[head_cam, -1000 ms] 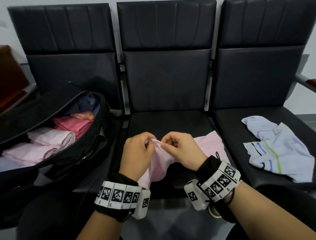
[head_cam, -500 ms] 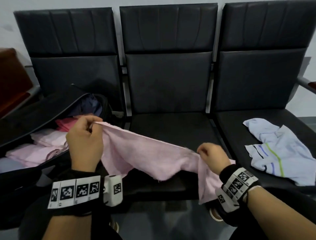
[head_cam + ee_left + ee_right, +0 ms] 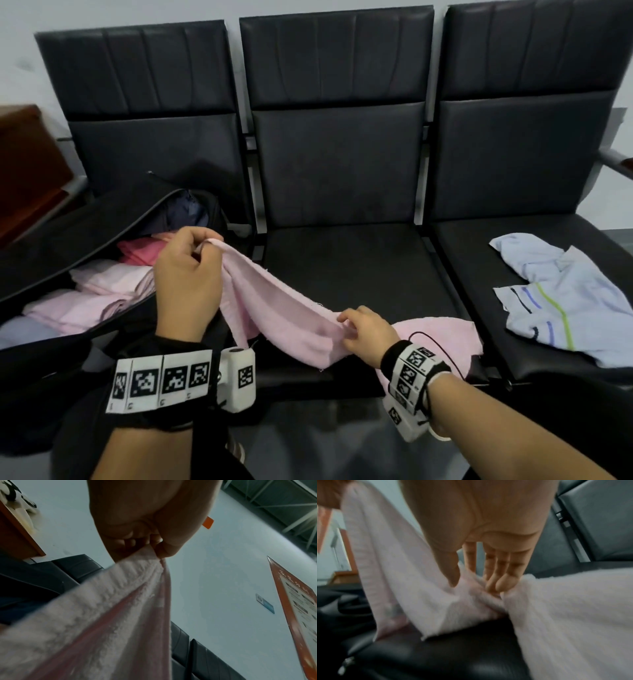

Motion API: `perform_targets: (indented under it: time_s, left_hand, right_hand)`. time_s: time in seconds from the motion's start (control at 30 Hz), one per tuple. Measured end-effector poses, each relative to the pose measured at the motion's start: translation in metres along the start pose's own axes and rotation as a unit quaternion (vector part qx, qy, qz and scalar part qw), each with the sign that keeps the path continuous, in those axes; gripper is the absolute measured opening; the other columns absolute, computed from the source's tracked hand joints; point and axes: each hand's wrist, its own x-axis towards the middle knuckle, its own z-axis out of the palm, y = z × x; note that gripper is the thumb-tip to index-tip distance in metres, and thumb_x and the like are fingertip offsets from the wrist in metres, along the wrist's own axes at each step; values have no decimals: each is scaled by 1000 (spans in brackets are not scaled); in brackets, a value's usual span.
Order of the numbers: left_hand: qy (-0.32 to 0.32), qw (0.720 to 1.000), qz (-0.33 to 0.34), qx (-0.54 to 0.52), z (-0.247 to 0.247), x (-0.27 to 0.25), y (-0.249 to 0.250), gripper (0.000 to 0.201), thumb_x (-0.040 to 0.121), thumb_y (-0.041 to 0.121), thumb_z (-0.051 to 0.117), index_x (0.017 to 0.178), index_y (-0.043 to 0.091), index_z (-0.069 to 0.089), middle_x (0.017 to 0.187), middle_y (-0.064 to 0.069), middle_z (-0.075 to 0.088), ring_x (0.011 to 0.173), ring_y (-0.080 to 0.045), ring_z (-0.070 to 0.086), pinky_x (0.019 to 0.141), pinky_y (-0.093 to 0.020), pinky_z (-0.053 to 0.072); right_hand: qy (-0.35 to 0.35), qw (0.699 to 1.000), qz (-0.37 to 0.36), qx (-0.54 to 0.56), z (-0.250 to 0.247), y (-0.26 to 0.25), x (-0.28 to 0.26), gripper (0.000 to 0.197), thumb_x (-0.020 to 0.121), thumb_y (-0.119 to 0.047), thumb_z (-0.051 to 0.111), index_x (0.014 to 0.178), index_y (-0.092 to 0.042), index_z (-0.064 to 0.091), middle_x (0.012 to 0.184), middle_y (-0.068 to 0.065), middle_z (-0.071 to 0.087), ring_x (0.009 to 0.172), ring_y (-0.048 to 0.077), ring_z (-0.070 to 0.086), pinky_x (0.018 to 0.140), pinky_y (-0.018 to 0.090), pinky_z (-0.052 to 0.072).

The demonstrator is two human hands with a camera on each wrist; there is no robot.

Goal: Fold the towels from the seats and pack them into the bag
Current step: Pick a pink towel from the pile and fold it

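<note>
- Clearly, the left hand [image 3: 186, 277] is raised over the edge of the open black bag [image 3: 85, 240] and pinches one corner of the pink towel [image 3: 274, 308] between thumb and curled fingers.
- From the head view I see only the back of this hand; the left wrist view shows the pinch itself, with the thumb tip and the fingertips [image 3: 130, 542] pressed together on the cloth [image 3: 106, 615], which hangs down from them in a long fold.
- The right hand [image 3: 368, 330] is lower, near the front edge of the middle seat [image 3: 359, 260], and takes the towel between thumb and fingers.
- The right wrist view [image 3: 489, 547] adds that these fingers are almost straight and close together, with the cloth [image 3: 565, 615] gathered between them and the thumb; this picture is blurred.
- Between the two hands the towel sags, and its right end lies on the middle seat.
- Only the head view shows the inside of the bag, which stands on the left seat: folded pink towels [image 3: 102, 294] and a darker pink one [image 3: 140, 250] behind them.
- Also only there, a pale blue towel with stripes [image 3: 561, 301] lies crumpled on the right seat [image 3: 479, 240], well apart from the hands.
- The left wrist view alone shows an orange-framed notice [image 3: 300, 615] on the wall.
</note>
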Motion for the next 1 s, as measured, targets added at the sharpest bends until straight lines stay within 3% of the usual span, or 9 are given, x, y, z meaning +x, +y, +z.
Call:
perform_targets:
  time_s: [0.07,0.23,0.37,0.43,0.53,0.6,0.8,0.93,1.0]
  left_hand:
    - [9,1000,-1,-1,-7,2,1,21,81,18,48,84,27,67,83,14,69,75,-1,61,65,-12,46]
    - [28,999,-10,34,-22,7,-6,18,84,17,48,85,23,65,80,13,67,79,-6,60,72,-22,47]
    - [3,995,-32,92,-20,6,-18,20,91,4,51,88,19,63,83,3,63,84,-17,57,77,-28,39]
    - [-20,995,-36,96,-8,3,-17,22,90,1,51,85,20,61,76,7,61,77,-9,52,71,-19,35]
    - [-91,992,-45,73,18,-5,-9,23,86,0,50,91,22,58,71,12,57,63,-7,48,63,-13,37]
    - [-150,987,-29,46,35,-11,2,28,86,-2,48,95,23,57,71,9,57,64,-3,51,64,-18,40]
    - [-266,963,31,-4,63,-33,33,38,90,-10,48,85,16,75,92,5,65,90,0,60,81,-8,41]
    - [-346,938,15,-6,67,-42,46,15,90,19,67,100,28,74,96,12,61,90,3,59,78,-7,42]
    - [-353,936,14,3,68,-45,47,16,81,32,79,97,31,74,94,12,60,88,1,61,76,-8,44]
  right_hand:
    - [32,999,21,-12,8,0,5,27,87,-30,60,113,-27,63,108,-1,52,104,22,57,87,36,50]
    - [89,995,45,-16,-13,-4,7,22,94,-29,54,98,-24,75,101,3,63,100,25,63,83,33,52]
    - [197,962,-67,175,-80,-19,-1,27,83,-3,61,91,-22,79,93,-11,75,96,9,69,86,18,49]
    - [234,925,-102,280,-110,-35,-7,21,78,-12,62,84,-27,77,85,-14,75,87,2,69,78,16,53]
    - [205,900,-107,370,-128,-52,-14,13,73,-33,65,79,-25,73,80,-4,74,75,7,68,66,23,54]
    - [165,907,-110,373,-127,-56,-16,9,80,-25,65,80,-23,74,84,-1,75,80,13,70,70,29,56]
    - [87,916,-140,366,-120,-70,-20,13,90,-19,62,83,-21,73,87,4,74,82,17,69,71,29,54]
    - [78,930,-153,326,-120,-79,-23,12,90,-13,65,82,-18,73,81,5,72,74,12,65,68,30,53]
    - [80,932,-149,321,-122,-81,-25,10,87,-10,66,82,-17,72,78,3,71,71,9,63,67,28,52]
